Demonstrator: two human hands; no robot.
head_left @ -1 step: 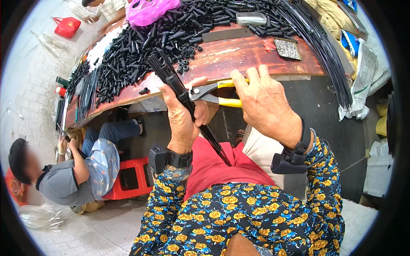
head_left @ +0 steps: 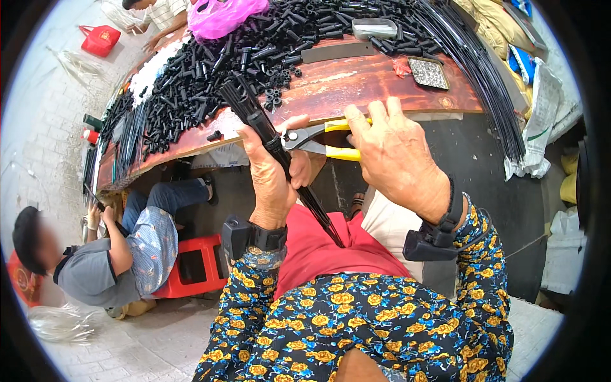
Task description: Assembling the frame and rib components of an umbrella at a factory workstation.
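Two hands at work, both just off the near edge of the wooden table (head_left: pixel 375 79). Left hand (head_left: pixel 270 175): closed around one bundle of black rods (head_left: pixel 321 213), too tightly packed to count; bundle slants, upper end over the table's near edge, lower end this side of it. Right hand (head_left: pixel 404 156): gripping one pair of pliers (head_left: pixel 344 153), two yellow handles spread apart. Plier head against the bundle; whether the jaws bite cannot be told.

On the table: one heap of black tubular pieces (head_left: pixel 210 76), beyond counting; one stray black piece (head_left: pixel 215 135) by the near edge; one magenta bag (head_left: pixel 226 18) and one clear container (head_left: pixel 374 36) toward the far side; one square tray (head_left: pixel 434 87) of small bits, right part; many long black rods (head_left: pixel 490 95) along the right end.

Two co-workers: one seated (head_left: pixel 108 261) left of the table on a red stool (head_left: pixel 216 254), another (head_left: pixel 167 16) at its far-left side.
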